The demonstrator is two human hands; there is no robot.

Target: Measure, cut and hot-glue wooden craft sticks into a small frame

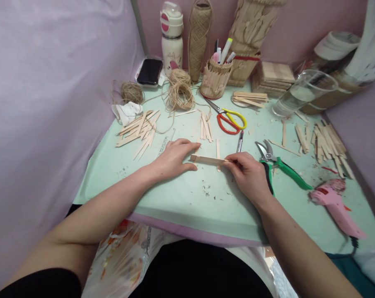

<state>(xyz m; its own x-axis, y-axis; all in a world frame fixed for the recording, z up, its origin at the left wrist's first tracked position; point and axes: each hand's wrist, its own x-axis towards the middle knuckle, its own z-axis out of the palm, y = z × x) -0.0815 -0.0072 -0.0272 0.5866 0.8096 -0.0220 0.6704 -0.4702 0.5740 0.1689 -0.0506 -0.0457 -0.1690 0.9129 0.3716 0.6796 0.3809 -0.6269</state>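
Observation:
My right hand [247,171] pinches the right end of a flat wooden craft stick [209,159], held crosswise just over the table. Around its left end my left hand [176,159] rests on the tabletop, thumb and forefinger spread apart. An upright-lying craft stick [218,149] passes beneath the held one near its middle. Another pale stick lies partly hidden by the left fingertips. Beyond my right hand is a marker pen [240,141], with green-handled pruning shears [286,170] close to its right.
Red-and-yellow scissors [231,120], twine coils [179,93] and a stick-covered pen cup [216,76] stand farther back. Loose sticks lie in piles at left [139,130] and right [328,145]. A pink glue gun [336,207] and a tilted clear plastic cup [302,93] are on the right.

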